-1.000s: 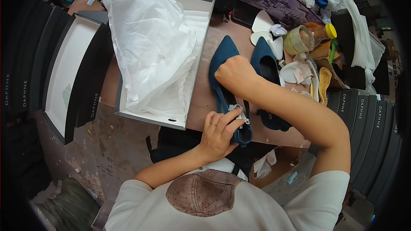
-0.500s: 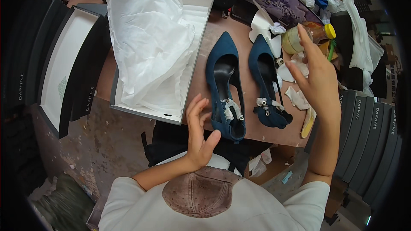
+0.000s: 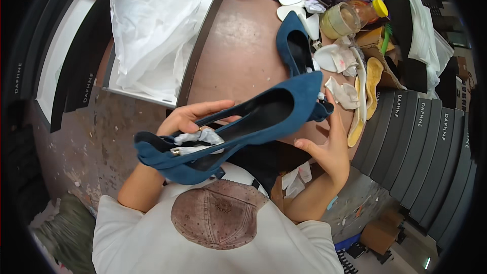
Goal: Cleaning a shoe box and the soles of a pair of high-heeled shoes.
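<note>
A dark blue pointed-toe shoe (image 3: 297, 121) is raised above the table's near edge, its toe to the right and its heel end to the left. My left hand (image 3: 186, 117) grips it by the side strap near the heel, where white wrapping covers the strap and buckle. Beside the toe, my right hand (image 3: 332, 155) is open, thumb and fingers spread; whether a fingertip touches the shoe I cannot tell. The matching blue shoe (image 3: 285, 45) stands on the table behind, toe away from me, its heel part partly hidden by the raised one.
A shoe box (image 3: 200, 53) with white tissue paper (image 3: 154, 18) lies at the left, near a dark box lid (image 3: 76, 66). At the right are a jar (image 3: 340, 20), a yellow-capped bottle (image 3: 379, 8), paper scraps and yellow strips (image 3: 374, 73). Grey boxes (image 3: 406, 142) stand in a row.
My left hand has taken the nearer-left shoe off the table and swung its toe to the right. My right hand has come down and left to the toe. The view has shifted.
</note>
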Demonstrator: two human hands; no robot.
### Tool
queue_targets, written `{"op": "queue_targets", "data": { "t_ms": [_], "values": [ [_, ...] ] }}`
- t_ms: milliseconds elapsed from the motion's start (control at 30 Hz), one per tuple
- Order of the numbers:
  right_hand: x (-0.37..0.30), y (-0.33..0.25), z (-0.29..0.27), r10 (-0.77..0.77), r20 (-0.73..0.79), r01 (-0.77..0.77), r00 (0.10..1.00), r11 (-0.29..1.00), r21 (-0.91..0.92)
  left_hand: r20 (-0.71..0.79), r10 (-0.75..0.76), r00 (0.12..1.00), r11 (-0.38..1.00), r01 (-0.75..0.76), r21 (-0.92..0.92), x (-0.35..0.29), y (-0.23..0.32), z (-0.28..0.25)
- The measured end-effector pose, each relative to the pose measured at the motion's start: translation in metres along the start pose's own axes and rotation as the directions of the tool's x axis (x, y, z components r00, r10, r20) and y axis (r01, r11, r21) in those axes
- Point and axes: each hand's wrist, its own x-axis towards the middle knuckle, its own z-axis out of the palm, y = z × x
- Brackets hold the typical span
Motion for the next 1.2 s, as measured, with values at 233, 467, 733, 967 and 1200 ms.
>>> {"op": "queue_targets", "data": {
  "t_ms": [233, 467, 733, 967, 1200],
  "values": [
    [-0.007, 0.022, -0.003, -0.104, -0.025, 0.107, 0.994, 0.985, 0.135, 0.091, -0.152, 0.984, 0.953, 0.17, -0.25, -0.027, -0.006, 0.013],
    [-0.005, 0.002, 0.013, 0.081, -0.09, -0.063, 0.993, 0.98, 0.186, 0.154, -0.15, 0.977, 0.958, 0.182, -0.22, -0.037, -0.017, 0.003],
    [0.033, 0.006, 0.055, -0.008, -0.234, 0.093, 0.972, 0.93, 0.355, 0.11, -0.172, 0.979, 0.968, 0.188, -0.163, -0.045, -0.019, -0.001],
    [0.021, 0.016, 0.064, 0.229, -0.413, 0.114, 0.882, 0.746, 0.656, -0.194, -0.049, 0.98, 0.927, 0.117, 0.356, -0.054, -0.011, 0.001],
    [-0.022, 0.012, -0.039, -0.503, -0.163, 0.514, 0.849, 0.858, 0.025, -0.22, 0.184, 0.958, 0.592, 0.071, 0.803, -0.069, -0.018, -0.017]
  ]
}}
